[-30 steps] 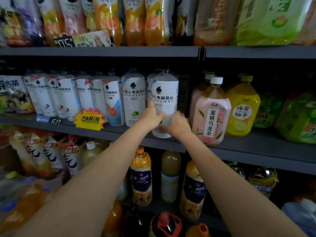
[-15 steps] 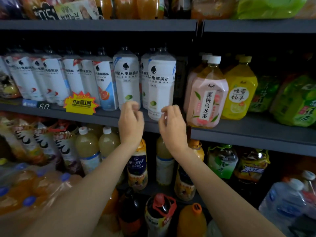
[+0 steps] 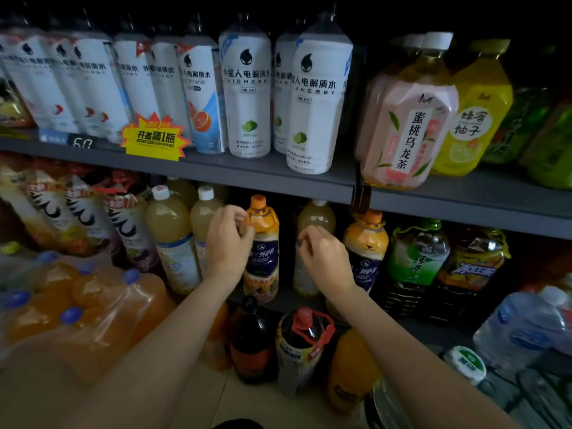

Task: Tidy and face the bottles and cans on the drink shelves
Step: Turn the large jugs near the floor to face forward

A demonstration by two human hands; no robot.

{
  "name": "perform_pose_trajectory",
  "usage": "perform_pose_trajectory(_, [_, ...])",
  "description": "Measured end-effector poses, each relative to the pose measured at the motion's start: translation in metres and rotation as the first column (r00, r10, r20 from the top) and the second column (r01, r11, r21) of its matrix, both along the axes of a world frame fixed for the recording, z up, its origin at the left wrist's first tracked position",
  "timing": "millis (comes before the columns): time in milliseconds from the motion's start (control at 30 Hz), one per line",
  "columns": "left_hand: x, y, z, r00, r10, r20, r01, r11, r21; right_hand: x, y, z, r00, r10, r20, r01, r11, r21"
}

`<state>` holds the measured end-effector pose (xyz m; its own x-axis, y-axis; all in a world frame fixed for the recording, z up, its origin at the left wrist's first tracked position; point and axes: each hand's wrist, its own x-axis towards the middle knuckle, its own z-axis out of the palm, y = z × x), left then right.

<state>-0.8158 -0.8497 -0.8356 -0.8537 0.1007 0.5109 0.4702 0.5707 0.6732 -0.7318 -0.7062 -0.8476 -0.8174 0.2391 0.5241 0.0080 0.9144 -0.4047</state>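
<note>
My left hand (image 3: pixel 229 243) hangs in front of the lower shelf, fingers loosely curled. Its fingertips are at the orange carry handle of an orange-capped, dark-blue-labelled tea bottle (image 3: pixel 263 252); no grip shows. My right hand (image 3: pixel 323 258) is level with it, loosely curled and holding nothing, in front of a pale yellow juice bottle (image 3: pixel 315 216). A second orange-capped bottle (image 3: pixel 366 252) stands to the right of that hand. On the shelf above, the white electrolyte-water bottle (image 3: pixel 315 100) stands upright near the shelf edge, label facing out.
The upper shelf (image 3: pixel 266 178) carries a row of white bottles, a pink peach-oolong bottle (image 3: pixel 405 128) and a yellow one (image 3: pixel 473 119). A yellow promo tag (image 3: pixel 153 139) hangs on its edge. Large bottles (image 3: pixel 305 345) stand on the floor; shrink-wrapped orange drinks (image 3: pixel 77 305) lie left.
Both hands let go of the white electrolyte bottle and dropped from the upper shelf to the lower one. My view tilted downward with them.
</note>
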Motion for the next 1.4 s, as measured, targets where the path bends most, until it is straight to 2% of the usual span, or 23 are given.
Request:
perform_pose_trajectory(100, [-0.006, 0.014, -0.003, 0.995, -0.074, 0.07, 0.084, 0.985, -0.154, 0.001, 0.001, 0.0, 1.0, 0.001, 0.02, -0.001, 1.0, 0.016])
perform_pose_trajectory(200, [-0.023, 0.028, 0.005, 0.975, -0.102, 0.199, 0.128, 0.984, -0.122, 0.002, 0.003, 0.0, 0.998, -0.022, 0.052, 0.022, 1.0, -0.012])
perform_pose_trajectory(300, [-0.035, 0.047, 0.007, 0.956, -0.132, 0.264, 0.17, 0.977, -0.127, -0.005, 0.002, 0.003, 0.992, -0.079, 0.097, 0.091, 0.988, -0.123])
perform_pose_trajectory(400, [-0.038, 0.053, 0.007, 0.974, -0.088, 0.21, 0.135, 0.965, -0.223, -0.023, -0.005, 0.002, 0.961, 0.001, 0.277, 0.078, 0.959, -0.274])
perform_pose_trajectory(500, [-0.042, 0.038, 0.009, 0.982, -0.162, 0.102, 0.184, 0.942, -0.28, -0.044, -0.014, 0.004, 0.935, 0.095, 0.343, 0.089, 0.87, -0.485])
perform_pose_trajectory(567, [-0.046, 0.023, 0.01, 0.949, -0.299, 0.099, 0.314, 0.916, -0.249, -0.055, -0.022, 0.003, 0.929, 0.106, 0.355, 0.091, 0.863, -0.498])
perform_pose_trajectory(633, [-0.045, 0.011, 0.011, 0.903, -0.41, 0.124, 0.425, 0.895, -0.136, -0.06, -0.032, -0.001, 0.94, 0.076, 0.332, 0.086, 0.889, -0.449])
perform_pose_trajectory(700, [-0.042, 0.006, 0.013, 0.856, -0.48, 0.194, 0.485, 0.874, 0.02, -0.056, -0.038, -0.002, 0.972, 0.013, 0.233, 0.097, 0.884, -0.458])
perform_pose_trajectory(767, [-0.038, 0.007, 0.015, 0.809, -0.534, 0.247, 0.523, 0.845, 0.113, -0.053, -0.036, -0.002, 0.991, -0.051, 0.122, 0.103, 0.876, -0.472])
perform_pose_trajectory(867, [-0.036, 0.016, 0.016, 0.754, -0.576, 0.316, 0.536, 0.817, 0.213, -0.049, -0.027, 0.002, 0.991, -0.088, 0.099, 0.124, 0.879, -0.46])
perform_pose_trajectory(1000, [-0.035, 0.028, 0.014, 0.739, -0.542, 0.399, 0.396, 0.83, 0.394, -0.036, -0.01, 0.0, 0.988, -0.12, 0.092, 0.149, 0.87, -0.469])
perform_pose_trajectory(1067, [-0.038, 0.032, 0.01, 0.765, -0.467, 0.443, 0.364, 0.882, 0.3, -0.03, -0.003, 0.001, 0.986, -0.143, 0.088, 0.167, 0.887, -0.43])
perform_pose_trajectory(1133, [-0.036, 0.034, 0.005, 0.74, -0.424, 0.522, 0.363, 0.905, 0.221, -0.027, 0.003, 0.004, 0.991, -0.121, 0.064, 0.136, 0.905, -0.403])
perform_pose_trajectory(1233, [-0.033, 0.041, -0.005, 0.709, -0.412, 0.572, 0.374, 0.908, 0.191, -0.022, 0.006, 0.009, 0.998, -0.044, 0.051, 0.061, 0.913, -0.404])
perform_pose_trajectory(1400, [-0.035, 0.065, -0.007, 0.756, -0.362, 0.545, 0.307, 0.932, 0.194, -0.009, 0.019, 0.008, 0.997, -0.034, 0.063, 0.056, 0.916, -0.397])
